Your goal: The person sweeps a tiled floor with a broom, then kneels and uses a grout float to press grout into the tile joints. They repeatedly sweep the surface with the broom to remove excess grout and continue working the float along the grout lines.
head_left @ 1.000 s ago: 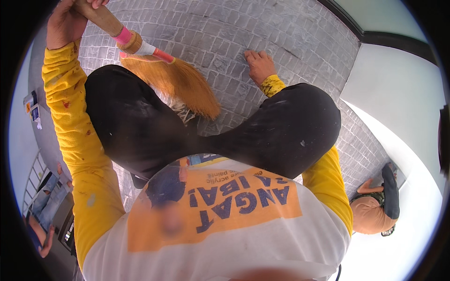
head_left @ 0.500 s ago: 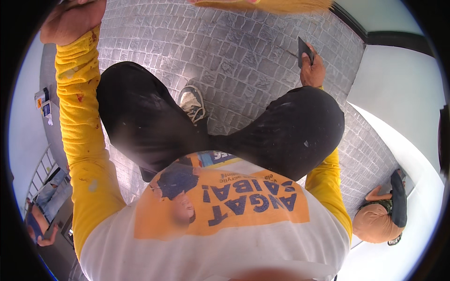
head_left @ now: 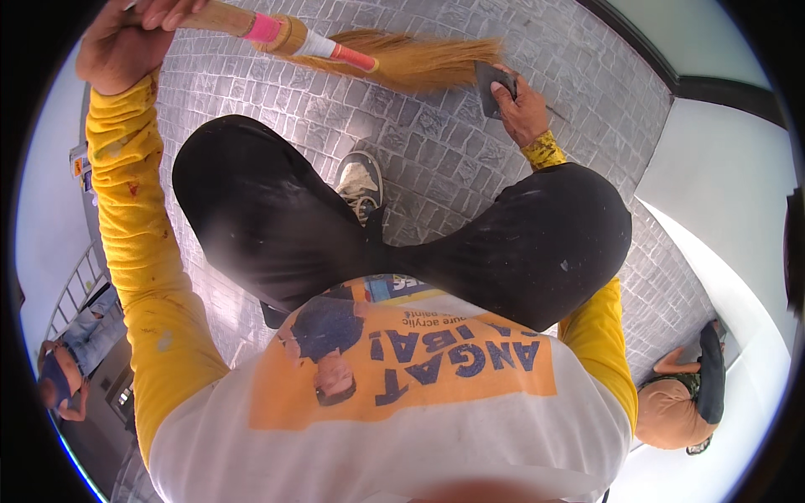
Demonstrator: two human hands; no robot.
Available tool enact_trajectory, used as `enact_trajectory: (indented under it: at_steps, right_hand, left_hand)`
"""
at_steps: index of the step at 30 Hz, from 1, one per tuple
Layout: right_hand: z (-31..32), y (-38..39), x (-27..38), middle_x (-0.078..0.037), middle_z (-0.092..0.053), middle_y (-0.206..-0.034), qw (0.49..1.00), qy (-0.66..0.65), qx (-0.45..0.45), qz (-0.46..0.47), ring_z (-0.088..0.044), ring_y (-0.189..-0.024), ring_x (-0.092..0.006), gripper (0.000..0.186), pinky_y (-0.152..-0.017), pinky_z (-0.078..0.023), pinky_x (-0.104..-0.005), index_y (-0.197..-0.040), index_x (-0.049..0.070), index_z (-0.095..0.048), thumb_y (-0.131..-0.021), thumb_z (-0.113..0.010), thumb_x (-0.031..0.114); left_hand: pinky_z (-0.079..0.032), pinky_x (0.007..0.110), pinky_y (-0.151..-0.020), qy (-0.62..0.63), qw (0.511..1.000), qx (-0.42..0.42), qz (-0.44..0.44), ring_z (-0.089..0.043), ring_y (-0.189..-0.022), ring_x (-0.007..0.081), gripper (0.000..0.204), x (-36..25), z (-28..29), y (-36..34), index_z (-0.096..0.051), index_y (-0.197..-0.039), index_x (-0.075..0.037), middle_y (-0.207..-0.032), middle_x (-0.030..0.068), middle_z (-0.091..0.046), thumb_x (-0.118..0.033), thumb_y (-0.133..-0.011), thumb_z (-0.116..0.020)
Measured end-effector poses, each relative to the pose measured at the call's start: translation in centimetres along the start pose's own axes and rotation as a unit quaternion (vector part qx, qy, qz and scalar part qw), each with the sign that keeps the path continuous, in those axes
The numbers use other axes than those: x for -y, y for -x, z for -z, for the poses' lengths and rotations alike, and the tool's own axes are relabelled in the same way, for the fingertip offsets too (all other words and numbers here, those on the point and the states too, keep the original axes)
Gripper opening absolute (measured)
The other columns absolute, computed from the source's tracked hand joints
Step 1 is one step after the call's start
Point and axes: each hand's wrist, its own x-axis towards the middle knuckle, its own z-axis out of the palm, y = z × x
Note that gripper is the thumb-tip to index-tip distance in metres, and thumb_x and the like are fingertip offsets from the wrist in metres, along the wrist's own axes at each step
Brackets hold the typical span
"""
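Across the top of the head view lies a soft broom point(head_left: 419, 63) with long tan bristles and a handle bound in pink, white and red. My left hand point(head_left: 130, 42), at the upper left, is closed round the handle. The bristle ends reach right, down near the tiled floor point(head_left: 453, 151). There my right hand point(head_left: 525, 109) pinches a thin, dark grey flat piece point(head_left: 490, 88), its exact kind unclear. This piece touches or overlaps the bristle tips; I cannot tell which. Both forearms wear yellow sleeves with paint stains.
My bent knees in black trousers and one shoe point(head_left: 360, 186) are below the broom. A white wall point(head_left: 713, 159) with a dark lower edge runs along the right. One person point(head_left: 683, 402) crouches at the lower right; another point(head_left: 71, 369) is at the far left by a metal frame point(head_left: 74, 289).
The broom has come down and left, into fuller view, with my left hand on its handle. My right hand has moved left with the flat piece, to the bristle ends.
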Motion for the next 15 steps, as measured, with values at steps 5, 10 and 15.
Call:
enact_trajectory:
  at_steps: [5, 10, 15]
  right_hand:
    - [-3.6, -1.6, -3.2, -0.028, -0.064, -0.101, 0.979, 0.048, 0.155, -0.125, -0.063, -0.097, -0.0395, 0.056, -0.082, -0.048, -0.0413, -0.113, -0.005, -0.059, -0.082, -0.060, 0.042]
    - [-7.0, -3.2, -5.1, -0.025, -0.064, -0.094, 0.978, 0.103, 0.171, -0.065, -0.062, -0.090, -0.0347, 0.061, -0.080, -0.048, -0.0408, -0.103, -0.011, -0.058, -0.078, -0.063, 0.044]
    - [-6.4, -5.4, -5.2, -0.028, -0.062, -0.109, 0.953, 0.112, 0.274, -0.068, -0.059, -0.106, -0.0370, 0.066, -0.091, -0.045, -0.0401, -0.116, -0.013, -0.054, -0.078, -0.063, 0.041]
  left_hand:
    - [-0.037, 0.025, -0.060, -0.065, 0.986, -0.130, 0.081, -0.034, -0.048, 0.0088, 0.026, 2.5, 2.2, 2.7, -0.042, -0.071, -0.010, -0.055, -0.0024, -0.034, -0.020, -0.095, -0.045]
    - [-0.035, 0.025, -0.058, -0.120, 0.964, -0.213, 0.105, -0.033, -0.046, 0.0088, 0.026, 2.6, 2.6, 4.1, -0.041, -0.071, -0.010, -0.053, -0.0028, -0.031, -0.020, -0.093, -0.050]
    - [-0.035, 0.027, -0.062, -0.081, 0.967, -0.215, 0.105, -0.034, -0.050, 0.0100, 0.025, 4.2, 4.0, 5.1, -0.041, -0.072, -0.008, -0.056, -0.0023, -0.030, -0.020, -0.093, -0.049]
